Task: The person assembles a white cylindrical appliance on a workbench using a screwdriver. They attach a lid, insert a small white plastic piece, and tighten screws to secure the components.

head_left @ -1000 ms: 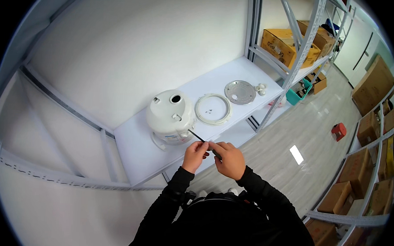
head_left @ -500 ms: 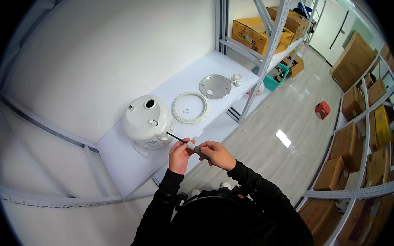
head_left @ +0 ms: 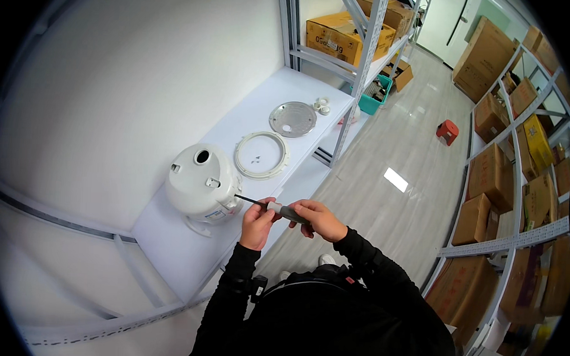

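Note:
My right hand [head_left: 324, 221] is closed around the grey handle of a screwdriver [head_left: 294, 216]. Closer to its shaft, the fingers of my left hand [head_left: 255, 229] pinch the light-coloured front part of the same tool. The dark shaft points left, and its tip meets the side edge of a rounded white appliance housing [head_left: 195, 190]; whether it sits in a screw cannot be made out. The housing has a round dark hole on top. Beside it lies a white plastic ring [head_left: 240, 162], with several small screws [head_left: 256, 159] inside its opening.
Farther along the white shelf [head_left: 256, 100] lie a round perforated metal plate [head_left: 292, 119] and several small white parts [head_left: 322, 106]. A metal upright [head_left: 366, 64] stands at the shelf's end. A red stool [head_left: 447, 132] is on the floor; boxes [head_left: 492, 177] fill the right rack.
The view has shifted, so the shelf and its contents appear slightly farther left. Both hands keep their hold on the screwdriver, and its tip stays at the housing's side.

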The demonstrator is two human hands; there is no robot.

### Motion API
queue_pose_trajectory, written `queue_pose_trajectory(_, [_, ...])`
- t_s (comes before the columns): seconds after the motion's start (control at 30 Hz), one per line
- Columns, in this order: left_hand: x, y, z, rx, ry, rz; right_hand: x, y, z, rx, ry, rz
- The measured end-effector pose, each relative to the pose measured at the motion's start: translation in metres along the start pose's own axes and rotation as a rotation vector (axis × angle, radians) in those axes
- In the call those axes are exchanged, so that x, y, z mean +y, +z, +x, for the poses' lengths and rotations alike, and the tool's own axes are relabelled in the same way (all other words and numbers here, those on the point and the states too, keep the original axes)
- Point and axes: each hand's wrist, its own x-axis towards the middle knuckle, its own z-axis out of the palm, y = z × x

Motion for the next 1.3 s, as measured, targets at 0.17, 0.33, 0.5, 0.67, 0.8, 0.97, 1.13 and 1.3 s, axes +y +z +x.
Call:
queue_pose_trajectory(0.17, [-0.011,-0.024,0.008,0.040,-0.075,0.172,0.018,0.019,-0.001,0.184,-0.649,-0.602])
queue_pose_trajectory(0.33, [-0.010,-0.030,0.006,-0.012,-0.094,0.117,0.022,0.023,-0.003,0.160,-0.749,-0.597])
queue_pose_trajectory(0.5, [0.002,-0.026,-0.001,-0.121,-0.082,0.062,0.019,0.032,-0.007,0.131,-0.011,0.076])
queue_pose_trajectory(0.67, [0.007,-0.029,-0.006,-0.127,-0.109,0.056,0.040,0.042,-0.003,0.295,-0.308,-0.334])
queue_pose_trajectory(0.8, [0.004,-0.037,-0.002,-0.044,-0.145,0.170,0.032,0.049,-0.005,0.412,-0.675,-0.644])
queue_pose_trajectory(0.97, [0.006,-0.036,-0.006,-0.085,-0.098,0.126,0.034,0.045,-0.009,0.228,-0.401,0.094])
queue_pose_trajectory(1.13, [0.007,-0.036,-0.010,-0.096,-0.139,0.020,0.037,0.041,-0.008,0.220,-0.176,0.147])
queue_pose_trajectory(1.3, [-0.001,-0.041,-0.006,-0.006,-0.153,0.149,0.027,0.056,-0.012,0.287,-0.061,-0.116])
